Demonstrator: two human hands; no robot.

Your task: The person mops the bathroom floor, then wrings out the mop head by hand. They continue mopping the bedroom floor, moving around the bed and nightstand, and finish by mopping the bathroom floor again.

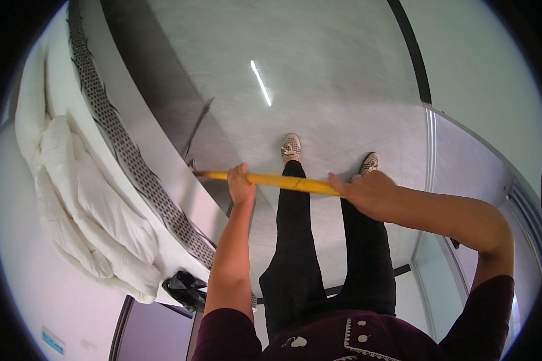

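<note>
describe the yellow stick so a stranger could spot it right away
Start at the white bed on the left and follow its edge to the pale tiled floor. Above the floor, a thin yellow stick runs crosswise, gripped by the left hand and right hand. It is the only yellow thing here.

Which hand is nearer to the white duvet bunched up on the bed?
Left. The left hand grips the yellow pole near its bed-side end, closer to the white duvet. The right hand holds the pole's other end, farther from the bed.
</note>
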